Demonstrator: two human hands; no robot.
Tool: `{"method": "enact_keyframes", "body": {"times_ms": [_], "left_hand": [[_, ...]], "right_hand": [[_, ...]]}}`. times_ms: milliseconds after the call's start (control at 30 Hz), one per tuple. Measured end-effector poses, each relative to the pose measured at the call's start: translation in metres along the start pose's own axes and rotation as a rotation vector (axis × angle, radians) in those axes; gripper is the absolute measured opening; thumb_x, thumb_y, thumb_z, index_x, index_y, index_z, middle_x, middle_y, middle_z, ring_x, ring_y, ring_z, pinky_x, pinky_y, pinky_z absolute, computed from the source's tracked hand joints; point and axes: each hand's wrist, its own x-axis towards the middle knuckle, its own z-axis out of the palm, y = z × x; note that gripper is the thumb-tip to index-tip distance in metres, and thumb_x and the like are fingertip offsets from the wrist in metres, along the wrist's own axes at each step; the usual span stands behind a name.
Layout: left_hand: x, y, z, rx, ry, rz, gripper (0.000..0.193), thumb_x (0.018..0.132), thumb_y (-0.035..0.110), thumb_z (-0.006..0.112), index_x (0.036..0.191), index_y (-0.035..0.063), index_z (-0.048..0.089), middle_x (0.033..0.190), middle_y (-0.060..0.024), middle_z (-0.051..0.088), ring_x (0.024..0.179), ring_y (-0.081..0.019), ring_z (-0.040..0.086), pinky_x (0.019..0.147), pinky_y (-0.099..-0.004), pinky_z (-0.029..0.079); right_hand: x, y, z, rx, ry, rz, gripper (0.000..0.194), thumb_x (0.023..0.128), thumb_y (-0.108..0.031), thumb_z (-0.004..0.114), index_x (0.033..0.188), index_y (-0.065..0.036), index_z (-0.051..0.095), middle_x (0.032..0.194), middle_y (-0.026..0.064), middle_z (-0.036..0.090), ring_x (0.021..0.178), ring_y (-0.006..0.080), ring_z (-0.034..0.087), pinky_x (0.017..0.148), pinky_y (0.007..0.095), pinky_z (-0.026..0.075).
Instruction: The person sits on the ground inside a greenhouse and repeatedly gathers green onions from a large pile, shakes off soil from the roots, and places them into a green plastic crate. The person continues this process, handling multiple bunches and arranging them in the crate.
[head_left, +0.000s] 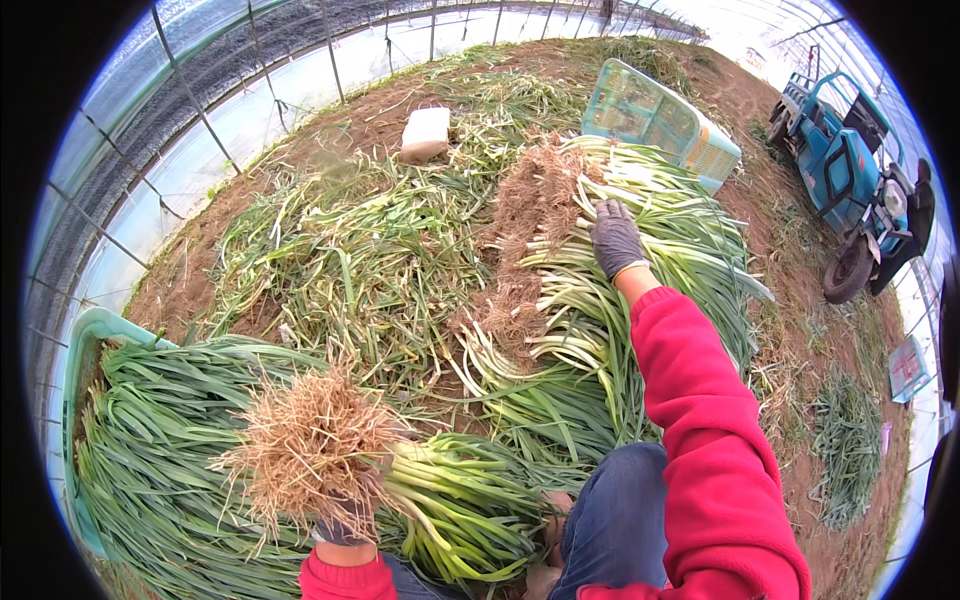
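My left hand (349, 517), in a dark glove, grips a thick bunch of green leafy stalks (457, 495) just below its dry brown roots (319, 442). The roots hide most of its fingers. My right hand (616, 236), gloved too, reaches out and rests on a long pile of the same plants (690, 225), its fingers on the pale stems near the root ends. Whether those fingers close on any stem cannot be told. The pile's roots (532, 202) point left, its leaves right. At the lower left, a green plastic crate (80, 352) holds many more leafy plants (165, 450).
Loose trimmed leaves (360, 255) cover the soil ahead. Beyond them lies a white-and-brown block (426, 135). A tilted plastic crate (649, 112) stands behind the pile. A blue three-wheeled vehicle (847, 172) is parked at the right, near another small crate (909, 369).
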Motion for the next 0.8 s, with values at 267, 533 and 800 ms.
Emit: {"method": "enact_keyframes", "body": {"times_ms": [267, 533, 800], "left_hand": [[0.001, -0.004, 0.000, 0.038, 0.012, -0.056, 0.050, 0.088, 0.029, 0.057, 0.131, 0.0095, 0.040, 0.120, -0.0100, 0.052, 0.108, -0.0265, 0.051, 0.094, -0.0427, 0.040], [0.000, -0.009, -0.002, 0.054, 0.014, -0.074, 0.052, 0.088, 0.030, 0.056, 0.133, 0.0101, 0.038, 0.125, -0.0102, 0.049, 0.112, -0.0266, 0.048, 0.097, -0.0434, 0.037], [-0.004, -0.010, -0.005, 0.037, -0.004, -0.049, 0.054, 0.089, 0.032, 0.055, 0.135, 0.0107, 0.037, 0.129, -0.0104, 0.046, 0.116, -0.0267, 0.046, 0.100, -0.0440, 0.034]], "right_hand": [[0.032, 0.009, 0.018, -0.027, -0.074, 0.179, 0.071, 0.067, -0.036, 0.075, 0.127, -0.008, 0.047, 0.121, 0.0143, 0.053, 0.111, 0.0313, 0.051, 0.092, 0.0419, 0.041], [0.053, 0.031, 0.000, -0.134, -0.388, 0.057, 0.026, 0.078, -0.014, 0.055, 0.102, -0.005, 0.062, 0.106, 0.0234, 0.061, 0.099, 0.0331, 0.060, 0.085, 0.0435, 0.047], [0.019, 0.062, 0.001, 0.358, -0.139, 0.296, 0.044, 0.084, -0.031, 0.061, 0.121, -0.008, 0.055, 0.112, 0.0214, 0.060, 0.105, 0.0374, 0.056, 0.088, 0.0431, 0.044]]}}
